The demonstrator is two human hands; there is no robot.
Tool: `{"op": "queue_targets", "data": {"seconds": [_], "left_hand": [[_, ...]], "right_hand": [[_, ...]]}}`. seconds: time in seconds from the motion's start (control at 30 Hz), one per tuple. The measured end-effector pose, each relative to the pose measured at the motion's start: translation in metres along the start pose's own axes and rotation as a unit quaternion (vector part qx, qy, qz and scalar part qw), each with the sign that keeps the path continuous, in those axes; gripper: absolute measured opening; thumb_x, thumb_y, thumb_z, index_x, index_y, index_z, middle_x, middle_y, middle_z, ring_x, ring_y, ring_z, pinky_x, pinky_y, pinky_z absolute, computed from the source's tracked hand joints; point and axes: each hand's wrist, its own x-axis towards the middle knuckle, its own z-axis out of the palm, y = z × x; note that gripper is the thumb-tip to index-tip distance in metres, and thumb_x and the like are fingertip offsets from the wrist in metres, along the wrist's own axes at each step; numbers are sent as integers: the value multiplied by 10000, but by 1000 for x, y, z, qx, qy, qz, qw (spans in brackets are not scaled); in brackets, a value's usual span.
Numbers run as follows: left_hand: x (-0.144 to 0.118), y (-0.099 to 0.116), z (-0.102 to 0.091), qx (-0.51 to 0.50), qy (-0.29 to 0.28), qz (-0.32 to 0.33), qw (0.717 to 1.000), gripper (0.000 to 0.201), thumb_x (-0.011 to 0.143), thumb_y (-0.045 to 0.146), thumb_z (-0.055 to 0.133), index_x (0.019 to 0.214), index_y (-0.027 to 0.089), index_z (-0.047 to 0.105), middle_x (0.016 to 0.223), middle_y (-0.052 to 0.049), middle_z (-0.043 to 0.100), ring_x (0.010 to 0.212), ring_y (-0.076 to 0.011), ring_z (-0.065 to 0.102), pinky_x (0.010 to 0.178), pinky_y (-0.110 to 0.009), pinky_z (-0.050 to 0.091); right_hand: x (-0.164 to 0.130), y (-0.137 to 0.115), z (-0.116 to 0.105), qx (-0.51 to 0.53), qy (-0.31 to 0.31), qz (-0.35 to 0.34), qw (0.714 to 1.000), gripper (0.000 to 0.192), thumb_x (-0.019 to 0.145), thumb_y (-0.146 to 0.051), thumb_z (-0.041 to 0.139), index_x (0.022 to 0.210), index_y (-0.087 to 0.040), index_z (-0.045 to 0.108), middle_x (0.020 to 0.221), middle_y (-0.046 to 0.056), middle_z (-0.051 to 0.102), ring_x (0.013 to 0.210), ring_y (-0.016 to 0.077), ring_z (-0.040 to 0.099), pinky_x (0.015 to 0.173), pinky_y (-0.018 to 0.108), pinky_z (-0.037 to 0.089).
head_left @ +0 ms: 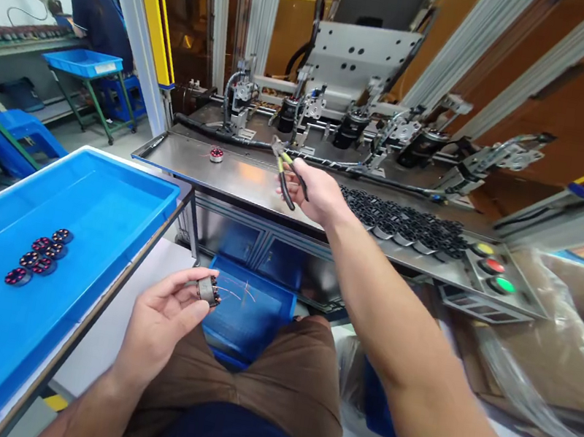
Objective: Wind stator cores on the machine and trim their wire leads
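Pinched between the thumb and fingers of my left hand [165,317] is a wound motor stator [207,290], a short grey cylinder with thin copper-coloured wire ends trailing to its right. My right hand [312,191] is wrapped round a pair of cutting pliers [285,166] with green and black handles, held over the metal ledge [245,180] with the jaws pointing up and away. On that ledge, left of the pliers, sits another stator [216,154] with red windings. Several more stators [39,254] lie grouped in the blue tray [126,181] at my left.
Winding machine heads [351,128] line the back of the ledge. A heap of black parts [407,226] lies right of my right hand, beside a green button [502,285]. Below my hands is a blue bin [252,330]. A person [99,14] works at the far left.
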Motion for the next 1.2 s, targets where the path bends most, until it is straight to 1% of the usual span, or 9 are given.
{"op": "queue_targets", "data": {"seconds": [0.07, 0.13, 0.17, 0.27, 0.37, 0.47, 0.63, 1.0, 1.2], "left_hand": [[-1, 1, 2, -5, -7, 1, 1000, 341, 799, 156, 777, 1127, 246, 743, 1174, -80, 753, 940, -161, 727, 822, -221, 602], [-2, 0, 6, 0, -4, 3, 1000, 358, 786, 122, 780, 1121, 242, 747, 1175, -88, 752, 948, -167, 731, 828, -227, 606], [-2, 0, 9, 5, -3, 7, 1000, 357, 783, 115, 779, 1118, 237, 749, 1173, -93, 752, 951, -172, 733, 824, -229, 610], [-1, -3, 17, 19, 0, 22, 1000, 356, 771, 107, 785, 1105, 224, 755, 1154, -103, 759, 956, -189, 740, 805, -235, 621], [0, -5, 27, 25, -11, 25, 999, 357, 762, 104, 792, 1095, 227, 759, 1139, -95, 766, 939, -184, 745, 793, -224, 624], [2, -6, 37, 29, -33, 21, 999, 354, 771, 102, 785, 1097, 238, 758, 1131, -76, 771, 928, -168, 748, 820, -218, 619], [1, -5, 44, 53, -49, 32, 997, 365, 784, 85, 770, 1104, 260, 755, 1127, -44, 774, 957, -152, 745, 882, -203, 596], [-3, -1, 42, 82, -30, 22, 996, 358, 759, 95, 788, 1087, 235, 758, 1125, -71, 769, 947, -190, 747, 841, -247, 616], [-3, -6, 39, 69, -36, 28, 997, 356, 764, 88, 781, 1087, 234, 748, 1154, -80, 751, 993, -202, 736, 857, -265, 616]], "right_hand": [[-43, 0, 2, 93, 1, -8, 996, 543, 1006, -582, 253, 1268, -179, 504, 962, 109, 693, 761, 186, 645, 761, 366, 557], [-100, 2, 13, 251, -9, -30, 968, 533, 940, -580, 475, 1315, -201, 476, 1010, 98, 674, 831, 202, 655, 769, 373, 554], [-132, 3, 21, 278, -22, -43, 959, 554, 893, -533, 597, 1333, -219, 474, 1028, 82, 656, 845, 200, 648, 762, 360, 551], [-219, 5, 49, 221, -44, -59, 973, 599, 892, -314, 659, 1434, -260, 409, 973, 46, 626, 812, 180, 627, 757, 346, 544], [-268, 0, 68, 142, -40, -122, 982, 635, 878, -184, 631, 1459, -278, 391, 972, 56, 636, 843, 195, 629, 808, 372, 551], [-277, -7, 72, 117, -37, -148, 981, 719, 839, -125, 606, 1501, -259, 358, 1034, 90, 629, 917, 219, 623, 829, 376, 565], [-266, -13, 69, 133, -26, -184, 974, 771, 805, -79, 582, 1519, -244, 342, 1097, 106, 626, 966, 224, 617, 845, 373, 571], [-265, -11, 73, 115, -17, -201, 973, 752, 803, -54, 543, 1504, -252, 359, 929, 77, 635, 810, 215, 606, 674, 342, 545], [-266, -4, 75, 114, -15, -183, 976, 743, 799, -34, 517, 1499, -244, 384, 881, 64, 638, 760, 200, 589, 667, 343, 531]]}}
